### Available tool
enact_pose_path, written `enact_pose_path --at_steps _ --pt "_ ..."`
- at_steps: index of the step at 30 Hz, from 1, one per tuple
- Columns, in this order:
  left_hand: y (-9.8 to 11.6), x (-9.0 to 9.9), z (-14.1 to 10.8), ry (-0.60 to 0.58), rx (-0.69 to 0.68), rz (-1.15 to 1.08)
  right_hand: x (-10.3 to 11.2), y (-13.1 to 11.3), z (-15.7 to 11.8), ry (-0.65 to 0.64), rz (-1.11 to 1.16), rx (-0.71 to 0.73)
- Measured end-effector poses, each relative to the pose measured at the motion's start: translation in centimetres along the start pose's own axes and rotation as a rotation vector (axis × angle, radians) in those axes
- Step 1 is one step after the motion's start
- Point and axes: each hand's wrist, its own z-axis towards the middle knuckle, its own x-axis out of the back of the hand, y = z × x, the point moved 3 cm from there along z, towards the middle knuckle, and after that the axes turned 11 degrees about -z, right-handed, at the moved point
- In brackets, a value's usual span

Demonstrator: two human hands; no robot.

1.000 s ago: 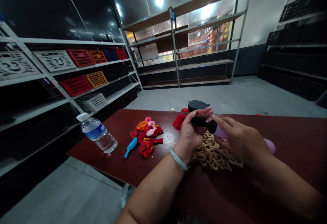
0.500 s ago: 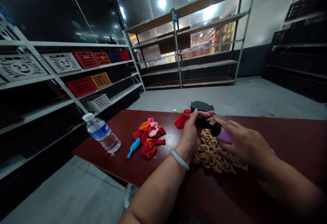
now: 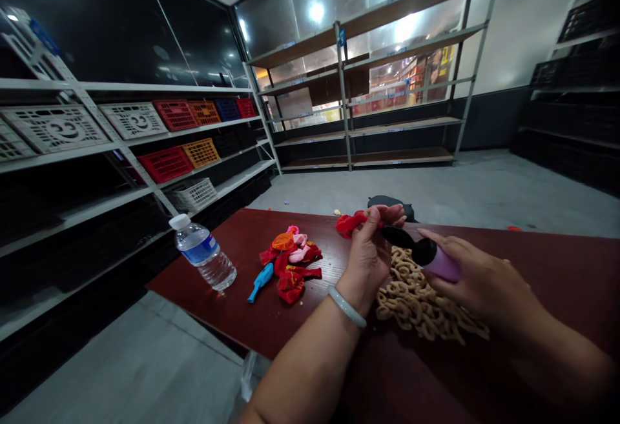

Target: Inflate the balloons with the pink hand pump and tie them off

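Observation:
My left hand (image 3: pixel 371 243), with a pale bangle at the wrist, is closed on a red balloon (image 3: pixel 349 223) that pokes out on its left side. My right hand (image 3: pixel 477 272) grips a lilac bottle (image 3: pixel 443 265) with a black neck. A flat black piece, apparently its flip lid, points from the neck toward my left palm. Below both hands lies a heap of tan ring-shaped pieces (image 3: pixel 419 301). Left of them is a pile of limp balloons (image 3: pixel 290 262) in red, orange, pink and blue.
A water bottle (image 3: pixel 203 253) stands at the left edge of the dark red table (image 3: pixel 203 301). Beyond the far edge a dark grey object (image 3: pixel 409 211) shows partly. Shelves with crates (image 3: pixel 167 164) line the left wall, and a bare rack (image 3: pixel 397 127) stands behind.
My right hand has drawn the lilac bottle slightly away from my left hand, so more of the black piece shows. The left still holds the red balloon. The whole view has shifted a little.

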Motion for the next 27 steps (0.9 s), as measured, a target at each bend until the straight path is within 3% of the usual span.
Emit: enact_pose_path --at_steps 10,19,27 --pt "0.7 0.0 0.5 0.028 -0.046 -0.07 0.1 0.7 0.4 -0.024 0.176 -0.05" --pt "1.1 0.1 0.4 0.145 0.026 -0.074 0.0 0.9 0.3 -0.039 0.165 -0.036" --pt "1.2 0.1 0.5 0.133 -0.052 -0.057 0.0 0.8 0.4 -0.044 0.13 0.006"
